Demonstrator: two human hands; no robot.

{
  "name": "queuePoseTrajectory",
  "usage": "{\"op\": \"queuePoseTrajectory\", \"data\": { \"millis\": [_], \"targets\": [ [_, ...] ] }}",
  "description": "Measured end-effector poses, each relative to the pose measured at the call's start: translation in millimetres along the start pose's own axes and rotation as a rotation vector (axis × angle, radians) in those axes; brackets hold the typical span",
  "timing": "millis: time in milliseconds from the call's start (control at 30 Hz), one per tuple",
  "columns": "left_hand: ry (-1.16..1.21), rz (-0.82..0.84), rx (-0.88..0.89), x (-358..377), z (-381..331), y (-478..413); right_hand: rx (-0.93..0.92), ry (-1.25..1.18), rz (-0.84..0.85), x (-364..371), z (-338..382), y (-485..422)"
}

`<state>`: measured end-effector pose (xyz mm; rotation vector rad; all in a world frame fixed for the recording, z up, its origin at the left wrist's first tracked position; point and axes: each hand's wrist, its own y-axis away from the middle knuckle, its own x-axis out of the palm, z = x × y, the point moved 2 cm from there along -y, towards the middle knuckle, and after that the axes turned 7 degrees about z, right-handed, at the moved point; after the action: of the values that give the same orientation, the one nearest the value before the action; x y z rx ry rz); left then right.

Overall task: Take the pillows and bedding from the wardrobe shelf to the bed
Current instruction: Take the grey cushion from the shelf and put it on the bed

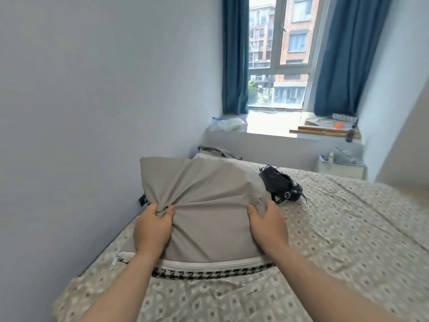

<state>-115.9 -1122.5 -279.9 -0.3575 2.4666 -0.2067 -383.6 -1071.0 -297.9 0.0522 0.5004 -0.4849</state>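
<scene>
Pillow (204,205) on bed (336,240), beside wall (92,112)

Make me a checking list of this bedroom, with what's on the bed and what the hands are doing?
Surface: bed with beige diamond-patterned sheet, wrinkled.
Job's things: grey fabric pillow lifted at its far end; beneath it a white-zippered houndstooth-edged cushion lies flat on the sheet.
Clutter: black strapped device on the bed beside the pillow; crumpled grey bedding by the wall.
Hands: left hand pinching the pillow's cover; right hand gripping its right side.
Cables: nothing seen.
Surroundings: window with blue curtains; cluttered windowsill; small white bedside stand.
</scene>
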Motion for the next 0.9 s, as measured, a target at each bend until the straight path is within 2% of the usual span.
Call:
{"op": "queuePoseTrajectory", "data": {
  "millis": [267,500,667,767,900],
  "targets": [
    [-0.036,0.345,-0.051,194,119,-8,0.375,0.082,-0.042,55,-192,-16],
    [-0.065,0.578,-0.024,353,246,34,0.57,0.157,-0.079,114,-379,-2],
    [-0.315,0.634,-0.016,407,320,53,0.632,0.192,-0.002,153,-453,7],
    [-0.511,0.673,-0.111,420,354,61,0.722,0.355,0.023,170,-482,14],
    [-0.605,0.706,-0.092,431,360,60,0.793,0.534,0.132,180,-497,10]
  ]
}}
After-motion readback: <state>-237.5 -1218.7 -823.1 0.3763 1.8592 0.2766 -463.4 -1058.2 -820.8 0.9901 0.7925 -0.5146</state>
